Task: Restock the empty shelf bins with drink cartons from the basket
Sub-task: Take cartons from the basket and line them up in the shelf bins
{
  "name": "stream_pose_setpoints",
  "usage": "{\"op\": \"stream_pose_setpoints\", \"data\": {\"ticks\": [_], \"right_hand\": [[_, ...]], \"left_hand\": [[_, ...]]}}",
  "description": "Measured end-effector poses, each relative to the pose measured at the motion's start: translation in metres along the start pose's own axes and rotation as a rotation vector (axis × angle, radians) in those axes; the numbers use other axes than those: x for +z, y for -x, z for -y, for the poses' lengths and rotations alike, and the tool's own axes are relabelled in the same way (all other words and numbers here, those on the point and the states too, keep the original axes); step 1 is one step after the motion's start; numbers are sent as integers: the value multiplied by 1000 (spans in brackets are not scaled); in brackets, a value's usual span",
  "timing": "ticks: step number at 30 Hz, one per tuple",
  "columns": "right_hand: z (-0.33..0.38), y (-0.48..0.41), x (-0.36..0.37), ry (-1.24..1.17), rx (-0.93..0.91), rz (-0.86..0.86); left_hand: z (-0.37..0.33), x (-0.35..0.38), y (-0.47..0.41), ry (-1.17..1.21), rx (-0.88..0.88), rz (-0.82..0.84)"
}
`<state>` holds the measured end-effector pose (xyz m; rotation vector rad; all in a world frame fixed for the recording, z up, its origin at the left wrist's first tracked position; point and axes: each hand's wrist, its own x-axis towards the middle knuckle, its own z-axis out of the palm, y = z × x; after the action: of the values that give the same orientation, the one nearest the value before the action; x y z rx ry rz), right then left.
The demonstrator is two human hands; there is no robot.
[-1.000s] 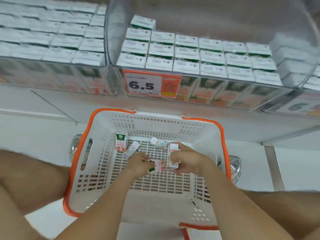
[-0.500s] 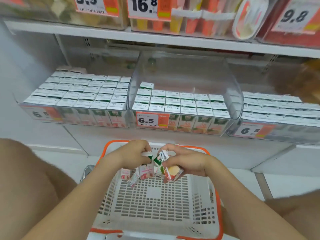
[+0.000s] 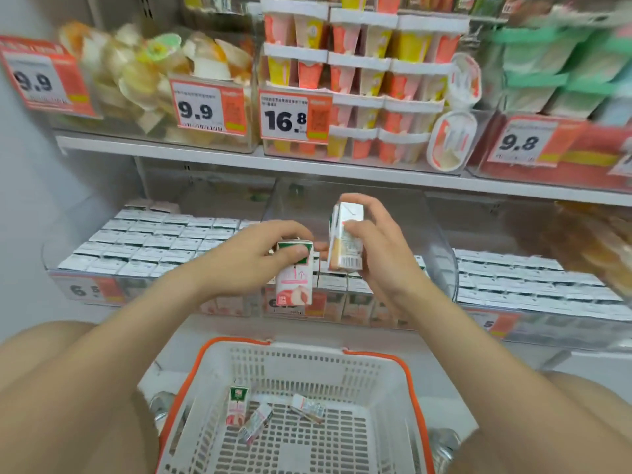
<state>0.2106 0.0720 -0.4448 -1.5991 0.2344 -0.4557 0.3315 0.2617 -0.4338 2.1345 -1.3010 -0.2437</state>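
Note:
My left hand (image 3: pixel 253 258) grips a pink-and-green drink carton (image 3: pixel 294 278) by its top, held upright in front of the middle clear bin (image 3: pixel 441 254). Just to its right and a little higher, my right hand (image 3: pixel 372 248) holds a second carton (image 3: pixel 344 241) showing its barcode side. Both cartons hang above the bin's front rows of white-topped cartons. Below, the white basket with an orange rim (image 3: pixel 386 374) holds three loose cartons: one upright (image 3: pixel 236 407), two lying flat (image 3: pixel 256 422) (image 3: pixel 307 407).
The left bin (image 3: pixel 143 248) and right bin (image 3: pixel 533 282) are packed with the same cartons. The shelf above (image 3: pixel 219 159) carries snack tubs and price tags reading 9.9, 16.8 and 9.8. My bare knees flank the basket.
Both hands have risen out of the basket, each with a carton, up to the front of the middle bin. The view has tilted upward, showing the upper shelf.

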Motion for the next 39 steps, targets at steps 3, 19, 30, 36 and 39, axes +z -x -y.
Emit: {"op": "stream_pose_setpoints", "data": {"ticks": [3, 19, 30, 36, 39], "right_hand": [[3, -28, -1, 73, -34, -29], [-42, -94, 19, 750, -228, -387], [-64, -117, 31, 1093, 117, 265], [-60, -116, 24, 1083, 160, 254], [-51, -107, 41, 1132, -32, 117]], "left_hand": [[9, -3, -14, -15, 5, -189], [26, 13, -35, 3, -251, -470], [39, -1, -18, 180, -231, -547], [39, -10, -14, 351, -246, -544], [36, -18, -12, 357, -234, -517]]}}
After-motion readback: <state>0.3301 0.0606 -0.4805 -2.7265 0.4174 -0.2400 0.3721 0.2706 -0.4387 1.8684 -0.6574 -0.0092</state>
